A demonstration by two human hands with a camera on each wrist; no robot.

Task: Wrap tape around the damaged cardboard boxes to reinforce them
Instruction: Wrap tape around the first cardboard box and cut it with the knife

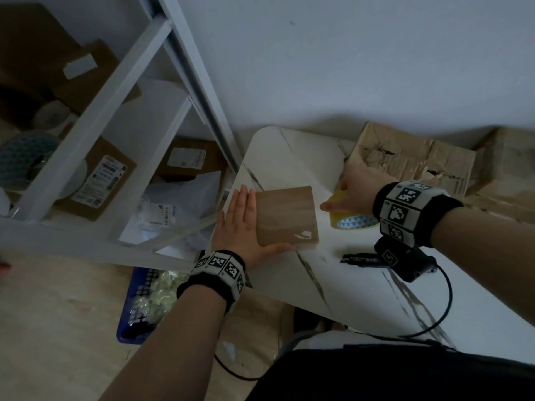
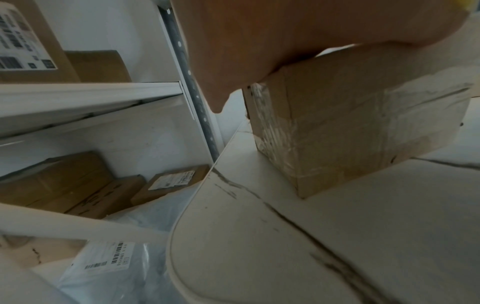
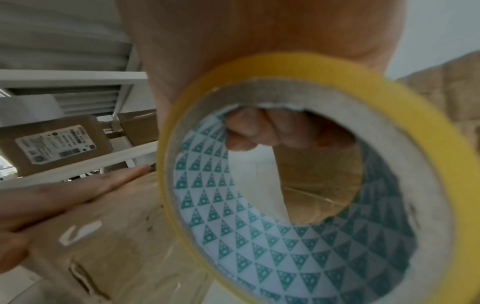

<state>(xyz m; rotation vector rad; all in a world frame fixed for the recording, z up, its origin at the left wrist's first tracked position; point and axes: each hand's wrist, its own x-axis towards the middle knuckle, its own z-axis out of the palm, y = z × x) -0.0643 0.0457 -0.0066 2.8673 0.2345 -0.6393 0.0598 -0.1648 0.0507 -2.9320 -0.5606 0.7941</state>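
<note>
A small brown cardboard box [image 1: 285,217] stands on the white marble table [image 1: 292,157]; clear tape shows on its sides [image 2: 337,135]. My left hand [image 1: 240,224] lies flat with straight fingers on the box's left top edge, and it shows too in the right wrist view [image 3: 64,197]. To the right of the box my right hand [image 1: 351,192] grips a yellow tape roll [image 1: 351,219]. Its fingers curl through the roll's core [image 3: 259,131], which has a teal triangle print.
A torn, crushed cardboard box [image 1: 411,160] lies at the table's back right. A black tool [image 1: 362,259] lies on the table near my right wrist. A white shelf rack [image 1: 121,117] with parcels stands left. A blue basket [image 1: 139,302] sits on the floor.
</note>
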